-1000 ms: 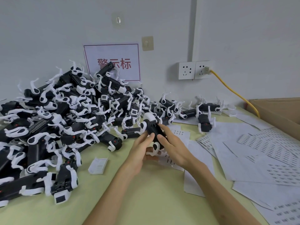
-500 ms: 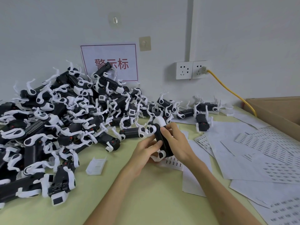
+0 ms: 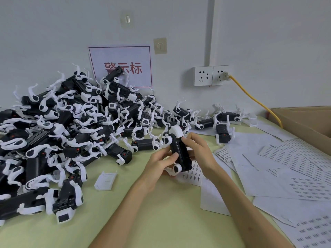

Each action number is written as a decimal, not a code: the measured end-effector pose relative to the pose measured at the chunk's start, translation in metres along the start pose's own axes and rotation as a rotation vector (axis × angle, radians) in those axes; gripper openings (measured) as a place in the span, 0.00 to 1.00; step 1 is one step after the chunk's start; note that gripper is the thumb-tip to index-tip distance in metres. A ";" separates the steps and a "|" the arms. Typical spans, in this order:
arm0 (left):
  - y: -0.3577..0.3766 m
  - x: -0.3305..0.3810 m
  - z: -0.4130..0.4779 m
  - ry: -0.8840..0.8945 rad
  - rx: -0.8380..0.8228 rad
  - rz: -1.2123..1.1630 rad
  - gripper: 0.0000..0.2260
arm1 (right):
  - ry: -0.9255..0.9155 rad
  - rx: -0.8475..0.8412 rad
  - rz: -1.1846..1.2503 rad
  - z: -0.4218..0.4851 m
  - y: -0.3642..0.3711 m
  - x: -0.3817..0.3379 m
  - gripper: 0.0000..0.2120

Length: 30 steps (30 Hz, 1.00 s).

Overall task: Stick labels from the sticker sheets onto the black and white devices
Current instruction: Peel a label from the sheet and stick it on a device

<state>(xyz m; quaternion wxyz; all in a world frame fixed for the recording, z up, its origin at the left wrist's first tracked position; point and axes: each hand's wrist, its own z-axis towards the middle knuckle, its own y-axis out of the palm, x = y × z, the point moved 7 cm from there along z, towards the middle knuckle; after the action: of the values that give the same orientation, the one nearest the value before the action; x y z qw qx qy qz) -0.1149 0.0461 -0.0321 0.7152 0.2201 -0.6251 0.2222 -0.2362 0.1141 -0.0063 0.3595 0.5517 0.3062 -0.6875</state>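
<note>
We can't see the far side of the held device (image 3: 179,153): right hand (image 3: 198,149) wraps it, & left hand (image 3: 157,164) fingers (image 3: 172,156) hide part of its near edge. Can't tell whether a label sits on it. Print on the sticker sheets (image 3: 304,183) is too small for us to read. The pile of devices (image 3: 53,131) runs off the pic's left edge; cardboard box (image 3: 304,120) is cut by the right edge. Yellow cable (image 3: 250,97) drops behind the box. Devices hide the btm-left corner of the sign (image 3: 123,56).

Left hand (image 3: 159,162) and right hand (image 3: 200,151) holding black-and-white device (image 3: 179,153), device pile (image 3: 62,133), sticker sheets (image 3: 286,169)
</note>
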 end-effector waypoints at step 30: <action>-0.028 -0.005 0.007 -0.093 0.187 -0.366 0.23 | -0.034 -0.074 -0.683 0.009 -0.008 0.020 0.16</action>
<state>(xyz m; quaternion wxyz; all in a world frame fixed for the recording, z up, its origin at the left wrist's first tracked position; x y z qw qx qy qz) -0.1045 0.0191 -0.0374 0.6905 0.4056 -0.5835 0.1354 -0.2506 0.1076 -0.0240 0.1332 0.3925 0.4917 -0.7658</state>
